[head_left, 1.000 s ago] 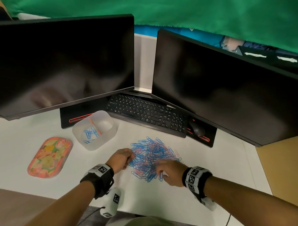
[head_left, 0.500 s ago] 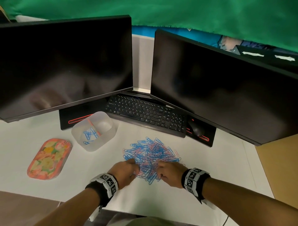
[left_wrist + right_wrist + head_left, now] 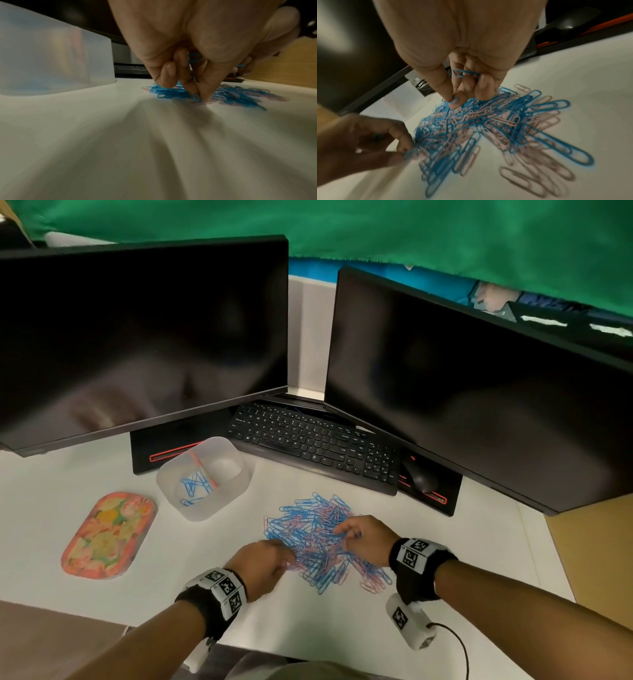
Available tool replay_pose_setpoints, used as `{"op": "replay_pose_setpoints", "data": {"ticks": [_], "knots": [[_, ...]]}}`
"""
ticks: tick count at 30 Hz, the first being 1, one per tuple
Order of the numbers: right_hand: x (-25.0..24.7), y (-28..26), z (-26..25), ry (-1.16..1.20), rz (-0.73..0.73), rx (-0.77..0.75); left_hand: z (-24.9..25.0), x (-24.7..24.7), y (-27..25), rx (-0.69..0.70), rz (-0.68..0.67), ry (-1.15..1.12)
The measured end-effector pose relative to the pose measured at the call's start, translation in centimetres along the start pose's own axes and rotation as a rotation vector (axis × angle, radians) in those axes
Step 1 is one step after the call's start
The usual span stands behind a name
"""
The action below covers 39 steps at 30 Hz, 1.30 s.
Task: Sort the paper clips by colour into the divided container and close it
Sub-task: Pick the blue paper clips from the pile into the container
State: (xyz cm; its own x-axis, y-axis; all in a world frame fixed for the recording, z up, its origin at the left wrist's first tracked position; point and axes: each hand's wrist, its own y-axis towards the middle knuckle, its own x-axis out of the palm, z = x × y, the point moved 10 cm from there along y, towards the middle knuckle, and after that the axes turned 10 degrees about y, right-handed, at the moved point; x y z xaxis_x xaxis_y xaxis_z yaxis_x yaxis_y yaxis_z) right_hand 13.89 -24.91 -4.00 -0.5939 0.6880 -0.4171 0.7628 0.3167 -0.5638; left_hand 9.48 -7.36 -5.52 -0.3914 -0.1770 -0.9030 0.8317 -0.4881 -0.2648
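Both hands work at the pile of paper clips (image 3: 322,537) on the tabletop (image 3: 342,621). The left hand (image 3: 262,565) pinches blue clips at the pile's near-left edge; the right hand (image 3: 368,537) pinches one blue clip and keeps another in its curled fingers. The divided container (image 3: 236,484) stands open to the far left, nearer the left hand, blue clips in its left compartment.

No readable words, brands or numbers anywhere. Only black-and-white square code markers on the wristbands (image 3: 224,590) and on the small white camera housing (image 3: 407,623); letters on the keyboard (image 3: 315,440) too small and blurred to make out.
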Motion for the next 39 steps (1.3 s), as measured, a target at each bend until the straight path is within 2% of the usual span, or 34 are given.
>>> {"op": "replay_pose_setpoints", "data": {"ticks": [3, 9, 13, 18, 21, 28, 34, 39], "knots": [[0.1, 0.4, -0.3, 0.177, -0.026, 0.065, -0.7, -1.1, -0.3, -0.064, 0.054, -0.154], [1.7, 1.3, -2.1, 0.658, -0.052, 0.165, -3.2, -2.8, -1.1, -0.347, 0.1, -0.766], [4.3, 1.9, -5.5, 0.741, -0.183, 0.185, -4.6, -4.2, -1.9, -0.48, 0.145, -1.087], [6.7, 2.6, -10.7, 0.752, -0.258, 0.182, -6.9, -6.8, -3.5, -0.599, 0.297, -1.392], [8.0, 3.7, -13.4, 0.742, -0.261, 0.179, -9.1, -8.4, -4.7, -0.656, 0.395, -1.455], [10.8, 7.3, -19.9, 0.6, -0.213, 0.145, -14.8, -11.7, -7.4, -0.841, 0.585, -1.397], [12.3, 9.0, -24.2, 0.594, -0.211, 0.126, -17.1, -11.4, -8.1, -0.923, 0.629, -1.647], [11.9, 10.3, -25.6, 0.59, -0.15, 0.109, -18.0, -11.6, -8.3, -0.97, 0.618, -1.651]]}}
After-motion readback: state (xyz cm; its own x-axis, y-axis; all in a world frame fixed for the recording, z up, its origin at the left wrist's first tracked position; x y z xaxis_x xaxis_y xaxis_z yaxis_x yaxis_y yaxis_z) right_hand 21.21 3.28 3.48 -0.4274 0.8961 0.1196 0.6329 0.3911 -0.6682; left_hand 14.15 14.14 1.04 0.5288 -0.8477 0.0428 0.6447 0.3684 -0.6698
